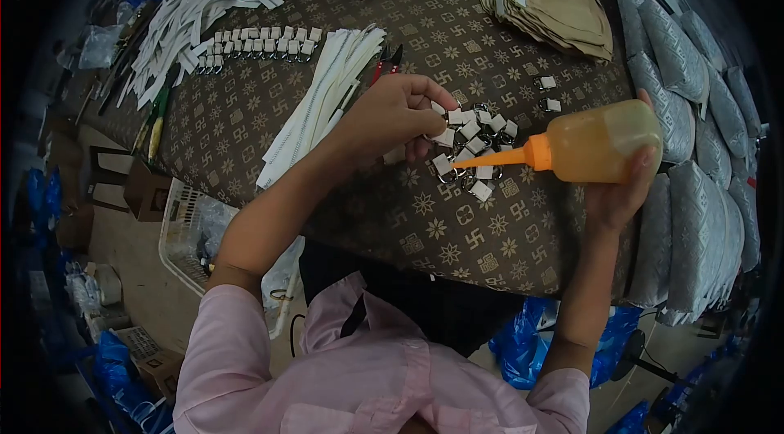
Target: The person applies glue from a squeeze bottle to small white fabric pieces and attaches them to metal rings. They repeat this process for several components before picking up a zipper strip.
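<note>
My right hand [625, 189] is wrapped round a squeeze bottle [600, 142] of yellowish liquid, held on its side. Its long orange nozzle [494, 158] points left, over a pile of small metal clips with white tabs [482, 191]. My left hand [398, 117] is at the pile's upper left edge, thumb and forefinger curled close together at a white-tabbed clip [445, 137]. Whether the fingers grip that clip is hard to make out. Two more clips [552, 106] lie apart, above the bottle.
Rows of clips [260, 44], white strips [314, 107] and red-handled cutters [388, 62] lie on the patterned cloth [457, 238]. Brown fabric pieces [563, 5] are stacked at the back right. Grey patterned cushions [694, 213] line the right edge; a white basket [175, 238] stands lower left.
</note>
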Tool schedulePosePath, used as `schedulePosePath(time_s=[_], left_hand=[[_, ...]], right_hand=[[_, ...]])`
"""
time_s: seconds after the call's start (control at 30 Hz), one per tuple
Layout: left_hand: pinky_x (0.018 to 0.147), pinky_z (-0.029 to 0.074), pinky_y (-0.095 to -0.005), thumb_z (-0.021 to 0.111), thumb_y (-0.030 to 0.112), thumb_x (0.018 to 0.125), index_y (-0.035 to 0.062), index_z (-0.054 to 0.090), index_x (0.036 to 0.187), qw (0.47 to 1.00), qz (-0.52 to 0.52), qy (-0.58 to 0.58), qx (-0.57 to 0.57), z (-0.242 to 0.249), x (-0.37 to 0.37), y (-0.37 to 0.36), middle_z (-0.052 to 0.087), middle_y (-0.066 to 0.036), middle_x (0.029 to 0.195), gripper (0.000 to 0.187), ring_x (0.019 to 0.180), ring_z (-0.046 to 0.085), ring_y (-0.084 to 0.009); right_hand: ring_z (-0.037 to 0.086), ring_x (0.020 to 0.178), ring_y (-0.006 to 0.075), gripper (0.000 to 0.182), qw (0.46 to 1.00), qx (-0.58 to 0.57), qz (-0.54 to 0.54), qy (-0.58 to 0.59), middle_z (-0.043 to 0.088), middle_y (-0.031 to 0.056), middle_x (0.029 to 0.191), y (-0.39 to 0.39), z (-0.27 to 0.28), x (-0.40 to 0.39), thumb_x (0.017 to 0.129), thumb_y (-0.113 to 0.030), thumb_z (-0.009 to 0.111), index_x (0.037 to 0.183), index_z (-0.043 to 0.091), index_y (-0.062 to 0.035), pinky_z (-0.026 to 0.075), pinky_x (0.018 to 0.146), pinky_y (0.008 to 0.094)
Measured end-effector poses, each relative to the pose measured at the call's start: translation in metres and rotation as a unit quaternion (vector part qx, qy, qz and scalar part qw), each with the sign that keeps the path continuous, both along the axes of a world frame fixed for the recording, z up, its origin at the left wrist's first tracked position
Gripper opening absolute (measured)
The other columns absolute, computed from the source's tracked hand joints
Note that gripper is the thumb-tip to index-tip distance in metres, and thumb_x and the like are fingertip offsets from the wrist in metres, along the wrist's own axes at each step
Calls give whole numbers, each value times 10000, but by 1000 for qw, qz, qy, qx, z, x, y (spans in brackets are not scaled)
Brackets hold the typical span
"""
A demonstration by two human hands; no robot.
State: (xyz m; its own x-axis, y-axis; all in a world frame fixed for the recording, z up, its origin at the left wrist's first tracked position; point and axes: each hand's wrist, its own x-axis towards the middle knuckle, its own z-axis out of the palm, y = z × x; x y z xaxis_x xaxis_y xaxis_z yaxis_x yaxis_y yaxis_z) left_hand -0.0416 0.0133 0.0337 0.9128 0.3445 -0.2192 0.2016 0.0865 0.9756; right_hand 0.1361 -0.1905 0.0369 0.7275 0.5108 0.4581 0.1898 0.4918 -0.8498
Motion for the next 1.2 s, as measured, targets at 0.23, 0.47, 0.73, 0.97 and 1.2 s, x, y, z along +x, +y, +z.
schedulePosePath(time_s=[0.23, 0.47, 0.73, 0.97, 1.2], left_hand=[[614, 484, -196, 652, 87, 796, -37, 560, 976, 974, 61, -121, 181, -8, 1, -9, 579, -26, 782, 237, 681, 583, -78], [745, 512, -218, 611, -11, 798, -15, 562, 911, 947, 118, -208, 215, -19, 1, -14, 570, -63, 852, 123, 770, 583, -98], [651, 484, -256, 667, -67, 697, 23, 522, 822, 858, 155, -323, 369, -25, 2, -13, 558, -99, 884, 212, 785, 573, -173], [651, 486, -260, 668, -81, 683, 29, 517, 807, 822, 150, -348, 425, -25, 3, -13, 563, -100, 872, 224, 780, 576, -183], [640, 480, -262, 665, -75, 687, 30, 518, 799, 833, 161, -332, 412, -23, 2, -15, 571, -103, 860, 213, 769, 577, -186]], right_hand=[[539, 1036, 213, 532, 983, 22, -54, 174, 496, 118, 1157, 5, -3, 14, 899, -377, 480, 1282, 358, -28, 488, 829, 341], [625, 840, 164, 401, 972, 2, -43, 232, 596, 76, 994, 7, -1, 9, 891, -386, 499, 1120, 486, -58, 520, 566, 259], [623, 831, 159, 417, 969, 4, -39, 244, 597, 86, 978, 8, -2, 8, 885, -391, 512, 1113, 484, -42, 512, 561, 252], [618, 813, 151, 428, 975, -4, -52, 218, 597, 88, 962, 7, -2, 6, 878, -391, 527, 1112, 486, -35, 508, 580, 249], [615, 842, 162, 419, 978, 2, -42, 202, 592, 92, 981, 5, -3, 7, 877, -356, 542, 1122, 488, -22, 526, 651, 289]])
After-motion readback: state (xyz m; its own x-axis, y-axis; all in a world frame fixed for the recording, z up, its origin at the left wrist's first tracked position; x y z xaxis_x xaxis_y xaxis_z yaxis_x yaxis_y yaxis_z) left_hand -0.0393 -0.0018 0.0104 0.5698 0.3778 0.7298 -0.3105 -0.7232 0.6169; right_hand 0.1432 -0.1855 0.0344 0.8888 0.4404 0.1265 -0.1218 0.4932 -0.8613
